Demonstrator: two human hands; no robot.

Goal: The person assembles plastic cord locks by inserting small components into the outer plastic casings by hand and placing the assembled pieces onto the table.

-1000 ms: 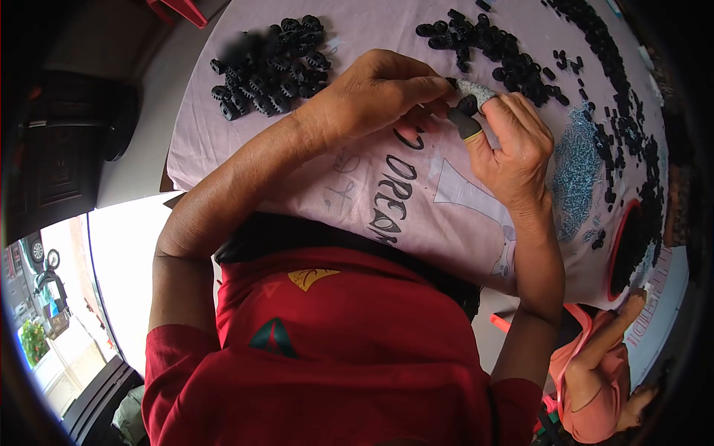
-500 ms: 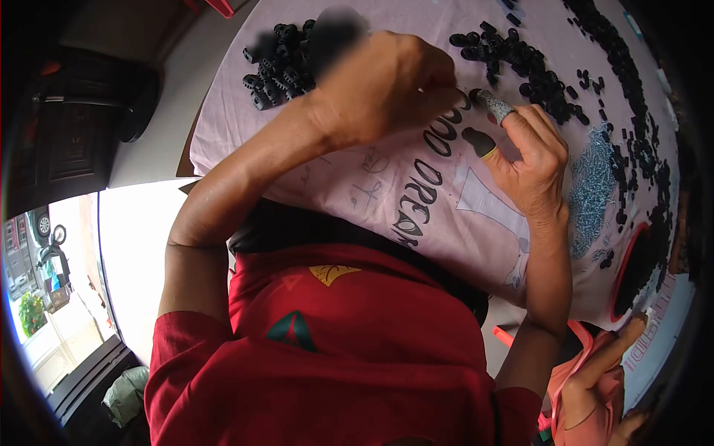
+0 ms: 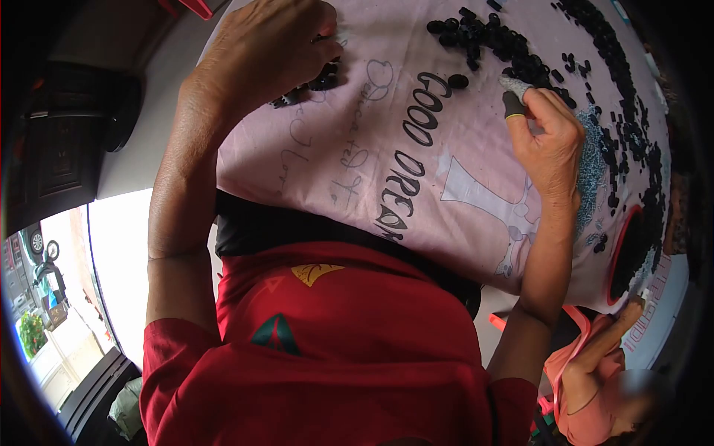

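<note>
My left hand (image 3: 279,41) is at the upper left, over a pile of black ribbed plastic pieces (image 3: 323,78) that it mostly covers. Its fingers are curled, and whatever is between them is hidden. My right hand (image 3: 549,137) is near a heap of small black cylindrical pieces (image 3: 513,44). A grey speckled cover (image 3: 515,85) is on its index finger and a dark cover (image 3: 513,105) on its thumb. These two tips are pressed close together; I cannot make out anything between them. One round black piece (image 3: 459,82) lies alone on the pink cloth (image 3: 327,163).
Many small blue pieces (image 3: 590,171) lie beyond my right wrist. More black pieces (image 3: 632,111) spread along the far right, by a red-rimmed container (image 3: 619,260). Another person's arm (image 3: 613,334) rests at the table edge, lower right.
My left hand has moved from the middle, near my right hand, leftward to the ribbed pile. My right hand has shifted slightly right, its thumb and index finger now closer together.
</note>
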